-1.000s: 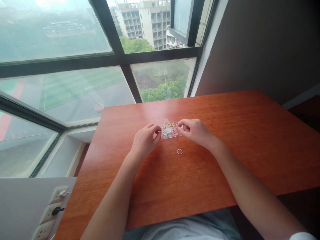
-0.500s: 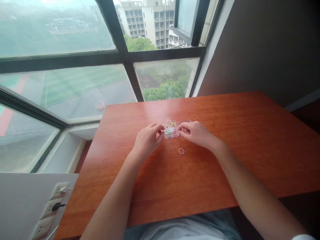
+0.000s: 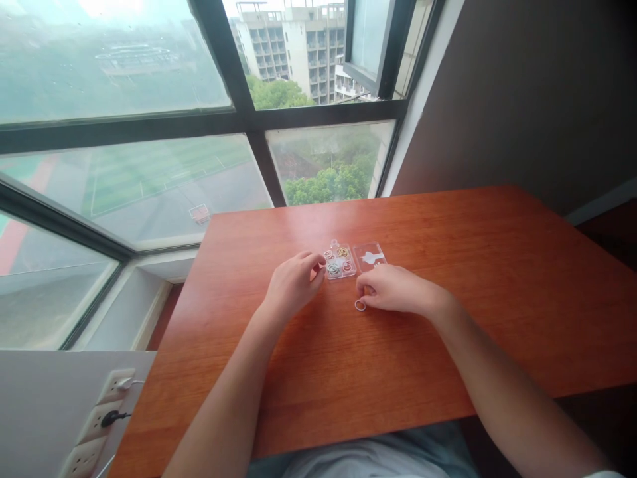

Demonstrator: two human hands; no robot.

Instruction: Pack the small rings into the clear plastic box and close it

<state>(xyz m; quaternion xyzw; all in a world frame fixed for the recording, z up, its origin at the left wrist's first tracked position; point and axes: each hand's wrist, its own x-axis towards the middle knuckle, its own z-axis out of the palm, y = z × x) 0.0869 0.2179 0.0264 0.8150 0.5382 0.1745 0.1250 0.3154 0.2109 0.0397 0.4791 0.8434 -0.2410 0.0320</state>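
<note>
A clear plastic box (image 3: 340, 276) lies open on the table, its compartments holding small hair ties in several colours: pale pink (image 3: 328, 254), yellow (image 3: 343, 252), grey-green (image 3: 333, 269) and pinkish red (image 3: 347, 266). My left hand (image 3: 297, 282) is closed at the box's left edge, thumb and fingers pinching it. To the right, the clear lid (image 3: 369, 247) lies folded back. My right hand (image 3: 391, 287) is below the lid, its fingers bent together at the edge of a single pale hair tie (image 3: 355, 306) on the tabletop. Its fingertips are partly hidden.
The reddish wooden table (image 3: 318, 372) runs on to the right and toward me. Windows with dark frames (image 3: 256, 119) rise behind its far edge. A grey wall (image 3: 497, 99) stands at the right, and sockets with plugs (image 3: 112, 417) are at lower left.
My right hand has moved from the box's right side down toward me to the single pale hair tie, uncovering more of the lid. My left hand stays at the box.
</note>
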